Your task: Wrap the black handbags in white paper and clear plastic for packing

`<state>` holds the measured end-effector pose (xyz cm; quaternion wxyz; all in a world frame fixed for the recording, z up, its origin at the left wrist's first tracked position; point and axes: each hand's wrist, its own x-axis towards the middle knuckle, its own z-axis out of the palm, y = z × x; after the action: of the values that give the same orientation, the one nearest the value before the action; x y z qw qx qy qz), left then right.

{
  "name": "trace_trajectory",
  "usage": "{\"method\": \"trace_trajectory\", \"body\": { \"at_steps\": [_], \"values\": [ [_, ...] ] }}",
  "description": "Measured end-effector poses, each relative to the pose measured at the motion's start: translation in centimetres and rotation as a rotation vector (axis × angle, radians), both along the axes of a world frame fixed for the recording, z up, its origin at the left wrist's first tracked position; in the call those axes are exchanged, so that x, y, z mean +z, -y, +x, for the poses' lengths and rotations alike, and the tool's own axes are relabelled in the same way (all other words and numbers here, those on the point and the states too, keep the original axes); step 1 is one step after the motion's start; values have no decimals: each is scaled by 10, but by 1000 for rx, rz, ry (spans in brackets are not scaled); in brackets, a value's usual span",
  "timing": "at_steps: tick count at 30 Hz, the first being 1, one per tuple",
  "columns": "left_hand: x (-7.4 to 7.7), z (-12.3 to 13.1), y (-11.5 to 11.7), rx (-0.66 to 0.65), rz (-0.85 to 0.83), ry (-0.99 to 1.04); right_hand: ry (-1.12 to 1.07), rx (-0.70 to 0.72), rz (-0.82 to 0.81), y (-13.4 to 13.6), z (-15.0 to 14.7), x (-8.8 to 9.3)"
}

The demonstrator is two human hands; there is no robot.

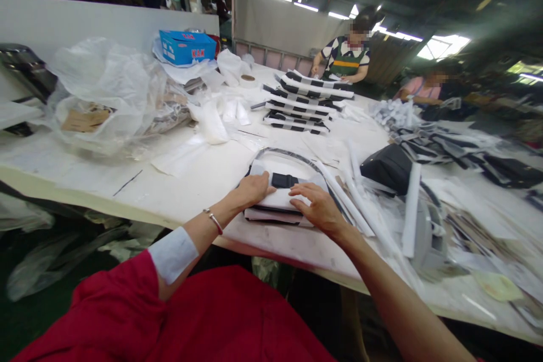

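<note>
I watch left hand (254, 188) curled on bag (278, 199) at buckle's (282, 180) nine o'clock, can't tell if pinching; right hand (319, 205) spread, four o'clock; striped stack (299, 106), twelve

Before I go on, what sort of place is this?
Probably a bag workshop: a white-covered bag on the long table, a stack of black-and-white pieces, and a co-worker beyond it.
</note>
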<state>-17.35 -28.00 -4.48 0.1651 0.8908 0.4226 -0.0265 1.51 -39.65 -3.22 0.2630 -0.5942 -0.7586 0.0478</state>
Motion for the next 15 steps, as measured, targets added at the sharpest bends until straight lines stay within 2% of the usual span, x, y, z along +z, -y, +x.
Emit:
{"method": "trace_trajectory", "body": {
  "at_steps": [2, 4, 9, 12, 15],
  "values": [
    [-1, -1, 0, -1, 8, 23, -64, 78, -69, -6, -9, -14],
    [-2, -2, -1, 6, 8, 51, -118, 86, -128, -11, -13, -26],
    [-12, -18, 1, 37, -21, 158, -236, -52, -132, -12, -11, -39],
    [-24, -38, 11, 73, -64, 400, -228, -109, -110, -11, -13, -41],
    [-41, -55, 25, 38, -40, 641, -133, -69, -73, -9, -17, -43]
  ]
}}
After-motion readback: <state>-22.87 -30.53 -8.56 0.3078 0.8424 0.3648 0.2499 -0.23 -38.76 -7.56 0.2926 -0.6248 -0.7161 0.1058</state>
